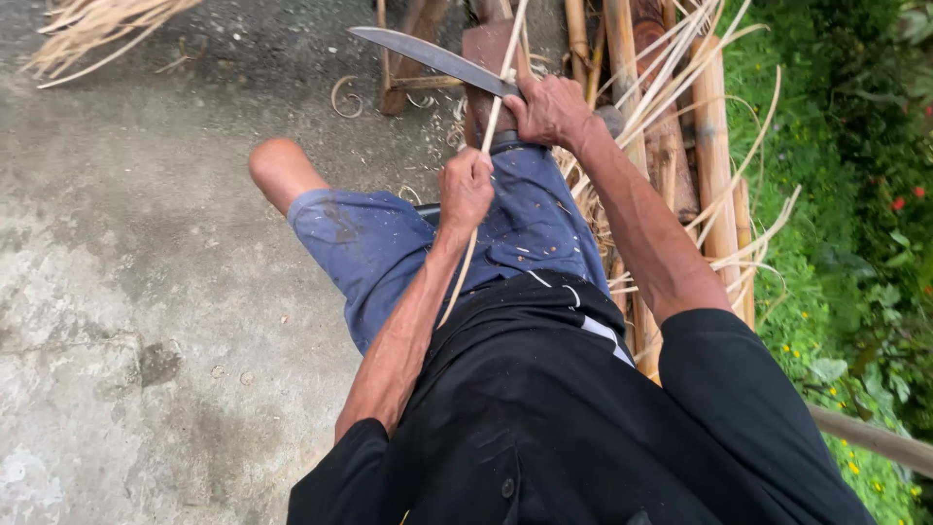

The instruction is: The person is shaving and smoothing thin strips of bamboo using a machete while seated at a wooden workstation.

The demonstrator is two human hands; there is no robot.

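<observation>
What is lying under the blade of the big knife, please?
Under the knife blade, a thin bamboo strip crosses, gripped lower down by the left hand. The right hand covers the handle. Beneath lie a wooden block and concrete ground; their contact is hidden.

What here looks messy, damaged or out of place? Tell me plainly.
Nothing looks broken. The right hand grips a long knife, and the left hand holds a thin bamboo strip against it. Pale shavings litter the blue shorts, and loose strips sprawl untidily over the bamboo poles beside the grass.
</observation>
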